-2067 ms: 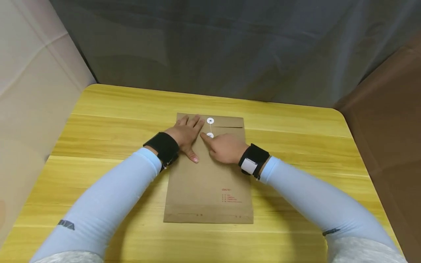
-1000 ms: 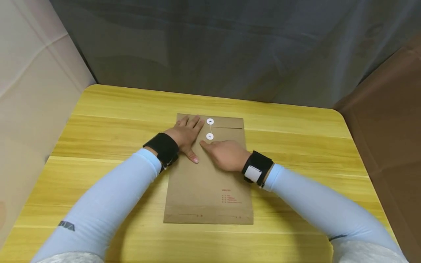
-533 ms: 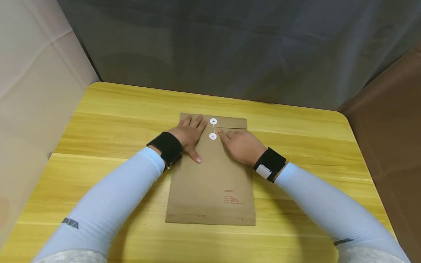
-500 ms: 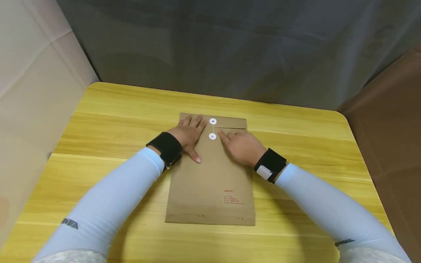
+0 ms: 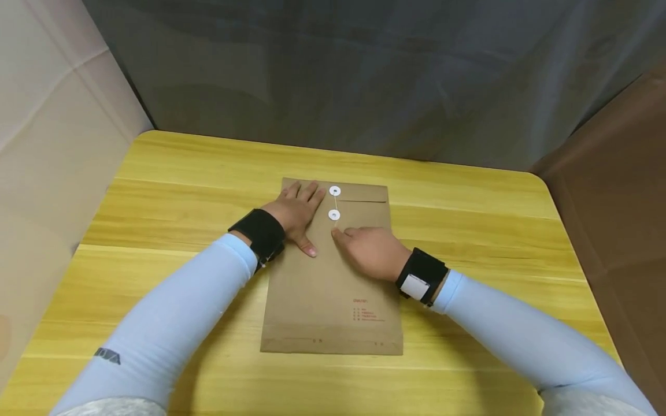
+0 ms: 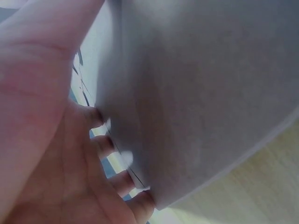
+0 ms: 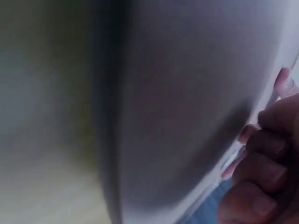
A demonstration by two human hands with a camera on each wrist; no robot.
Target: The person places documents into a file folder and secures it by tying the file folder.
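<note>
- i see a brown paper envelope [image 5: 333,289] lying flat near the middle of a yellow wooden table [image 5: 156,196], its flap end pointing away from me and small red print near its closer end.
- my left hand [image 5: 295,214] lies palm down on the envelope's far left corner, fingers straight and spread, thumb stretched back toward me; it presses the paper and curls around nothing.
- two white round buttons sit on the envelope's midline: the upper button [image 5: 335,190] on the flap, the lower button [image 5: 334,215] just below it, with a thin white string [image 5: 335,203] running between them.
- my right hand [image 5: 370,252] rests on the envelope just below the lower button, knuckles up and fingers bent, the forefinger tip close under that button; from the head view i cannot tell whether it pinches the string end or only touches the paper.
- both wrists carry black straps over pale blue sleeves.
- the left wrist view shows straight fingers [image 6: 105,144] against a grey blurred surface; the right wrist view shows curled fingers [image 7: 261,163], too blurred to read further.
- grey cloth [image 5: 364,75] hangs behind the table.
</note>
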